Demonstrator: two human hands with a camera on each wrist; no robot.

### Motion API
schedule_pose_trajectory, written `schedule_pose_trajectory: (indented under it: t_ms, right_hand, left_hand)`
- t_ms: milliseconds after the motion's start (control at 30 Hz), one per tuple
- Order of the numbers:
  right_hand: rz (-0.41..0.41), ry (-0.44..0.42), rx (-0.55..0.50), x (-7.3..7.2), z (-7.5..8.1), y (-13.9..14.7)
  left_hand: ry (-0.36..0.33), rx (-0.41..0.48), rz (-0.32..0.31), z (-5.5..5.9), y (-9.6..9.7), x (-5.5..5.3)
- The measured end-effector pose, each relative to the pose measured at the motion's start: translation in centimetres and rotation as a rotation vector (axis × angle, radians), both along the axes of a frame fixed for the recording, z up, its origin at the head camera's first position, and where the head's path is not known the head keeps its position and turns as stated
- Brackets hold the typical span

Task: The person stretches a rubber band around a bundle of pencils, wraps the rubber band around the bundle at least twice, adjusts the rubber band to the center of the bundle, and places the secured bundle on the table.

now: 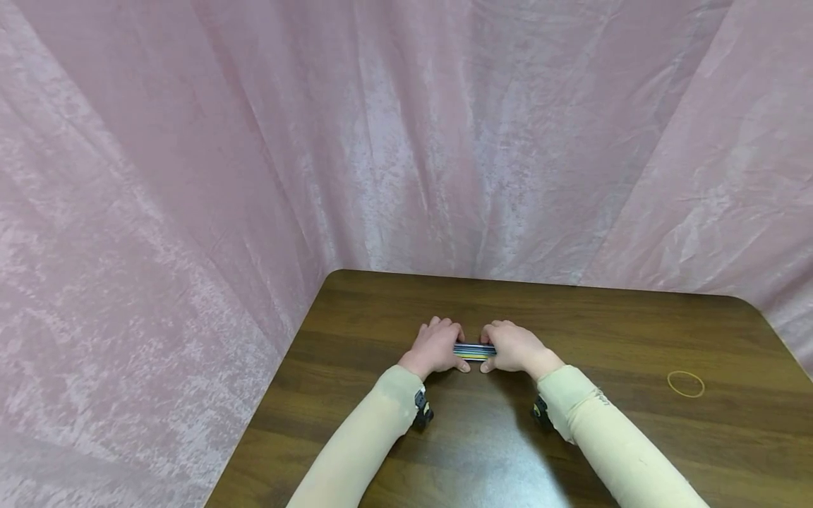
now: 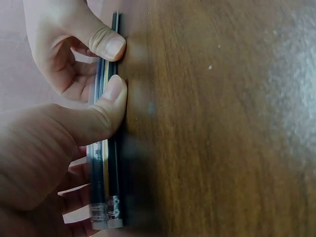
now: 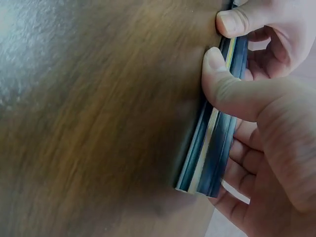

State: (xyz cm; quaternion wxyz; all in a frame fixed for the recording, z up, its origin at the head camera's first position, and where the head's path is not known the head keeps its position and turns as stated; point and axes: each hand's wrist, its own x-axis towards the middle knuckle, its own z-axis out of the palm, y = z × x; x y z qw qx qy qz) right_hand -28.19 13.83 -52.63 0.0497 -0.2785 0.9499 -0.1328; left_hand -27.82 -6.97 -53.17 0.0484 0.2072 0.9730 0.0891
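Observation:
A bundle of pencils (image 1: 473, 352), mostly dark with a yellow one among them, lies crosswise between my two hands. My left hand (image 1: 437, 347) grips its left part, thumb on the near side and fingers behind. Eraser ends (image 2: 107, 217) with metal bands stick out past that hand in the left wrist view. On the right part, my right hand (image 1: 516, 349) holds the pencils the same way. Blunt, flat pencil ends (image 3: 198, 191) show beyond it in the right wrist view. The two thumbs sit close together near the middle of the bundle.
A yellow rubber band (image 1: 686, 372) lies on the brown wooden table (image 1: 610, 331), well to the right of my hands. Pink curtains (image 1: 406, 141) hang behind the table's far edge and along its left side.

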Motion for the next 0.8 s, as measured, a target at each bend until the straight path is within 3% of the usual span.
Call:
schedule_pose_trajectory:
  t_ms: [567, 800]
  right_hand:
    - [-0.021, -0.054, 0.031, 0.51, 0.13, -0.3]
    - [-0.003, -0.019, 0.069, 0.81, -0.12, -0.72]
  left_hand:
    - [-0.03, 0.011, -0.005, -0.23, 0.06, 0.24]
    - [-0.034, -0.019, -0.008, -0.61, 0.08, 0.22]
